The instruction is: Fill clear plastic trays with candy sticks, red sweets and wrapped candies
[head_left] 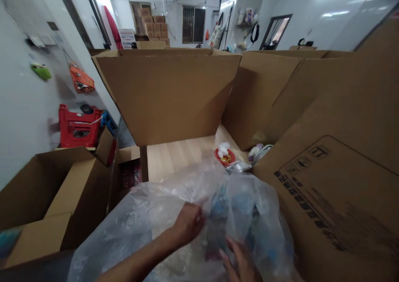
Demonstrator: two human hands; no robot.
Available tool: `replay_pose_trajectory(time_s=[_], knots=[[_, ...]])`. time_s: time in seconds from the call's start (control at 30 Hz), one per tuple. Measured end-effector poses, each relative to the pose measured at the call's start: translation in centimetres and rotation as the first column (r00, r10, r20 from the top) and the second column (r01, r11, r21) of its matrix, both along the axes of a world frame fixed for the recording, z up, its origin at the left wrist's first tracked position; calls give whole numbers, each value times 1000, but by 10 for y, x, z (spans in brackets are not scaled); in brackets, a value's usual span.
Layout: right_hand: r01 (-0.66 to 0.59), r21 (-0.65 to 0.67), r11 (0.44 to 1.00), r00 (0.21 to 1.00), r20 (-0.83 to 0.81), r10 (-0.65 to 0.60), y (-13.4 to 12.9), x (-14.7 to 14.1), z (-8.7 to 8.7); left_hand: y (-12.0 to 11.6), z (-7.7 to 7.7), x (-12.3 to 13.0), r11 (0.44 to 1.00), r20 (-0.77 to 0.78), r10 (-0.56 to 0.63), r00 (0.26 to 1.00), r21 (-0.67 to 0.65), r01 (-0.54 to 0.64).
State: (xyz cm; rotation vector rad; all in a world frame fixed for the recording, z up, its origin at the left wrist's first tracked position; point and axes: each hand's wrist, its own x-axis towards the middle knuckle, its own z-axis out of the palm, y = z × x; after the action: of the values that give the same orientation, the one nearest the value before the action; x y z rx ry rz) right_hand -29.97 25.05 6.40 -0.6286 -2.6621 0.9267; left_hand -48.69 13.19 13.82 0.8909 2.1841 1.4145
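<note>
Bare left forearm (146, 255) tapering to a bare left hand (190, 219); bare right hand (243, 263)

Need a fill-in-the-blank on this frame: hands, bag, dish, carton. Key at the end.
1. The hand whose forearm shows, at the plastic bag, is the person's ____ hand.
2. The small dish on the light wood-grain surface is coloured ____.
3. The big carton with dark printing stands on the ____ side of the picture.
4. The pouch hanging on the left-hand wall above the red stool is coloured ____.

Missing words: left; red; right; orange.
</note>
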Motion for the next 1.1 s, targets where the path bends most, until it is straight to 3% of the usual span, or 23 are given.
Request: replay_pose_trajectory(time_s=[0.07, 0.17, 0.23, 0.33, 0.43, 0.53, 0.6, 0.67, 0.8, 0.97, 1.1], knots=[[18, -150, 989, 998, -60, -27, -4, -24, 26, -2, 3, 32, 984, 29, -153, 988, 97, 150], [75, -274, 959, 990, -95, -105, -8, -44, 53, -9, 2, 58, 972, 129, -215, 968, 127, 199], [100, -256, 961, 987, -100, -129, -10, -41, 59, -17, 1, 64, 982, 219, -159, 963, 134, 131], [107, -82, 991, 987, -112, -116, -13, -22, 54, -28, 5, 61, 986, 450, -45, 892, 166, -34], [53, 143, 988, 991, -129, -34, -23, -3, 49, -27, 17, 57, 956, 764, -104, 637, 252, -146], [23, 287, 958, 990, -137, 17, -34, 4, 49, -17, 25, 56, 918, 918, -155, 364, 270, -289], [54, 321, 945, 987, -161, -2, -40, 5, 50, -11, 28, 58, 909, 964, -122, 238, 205, -362], [110, 298, 948, 981, -188, -55, -42, 6, 50, -11, 30, 59, 900, 984, -91, 155, 148, -411], [158, 172, 972, 979, -155, -132, -38, 11, 54, -19, 35, 62, 875, 987, -117, 115, 157, -458], [139, 110, 984, 986, -103, -128, -28, 16, 66, -23, 38, 69, 874, 990, -127, 70, 144, -464], [155, 77, 985, 985, -91, -148, -25, 16, 78, -22, 37, 73, 882, 992, -51, 119, 101, -461]])
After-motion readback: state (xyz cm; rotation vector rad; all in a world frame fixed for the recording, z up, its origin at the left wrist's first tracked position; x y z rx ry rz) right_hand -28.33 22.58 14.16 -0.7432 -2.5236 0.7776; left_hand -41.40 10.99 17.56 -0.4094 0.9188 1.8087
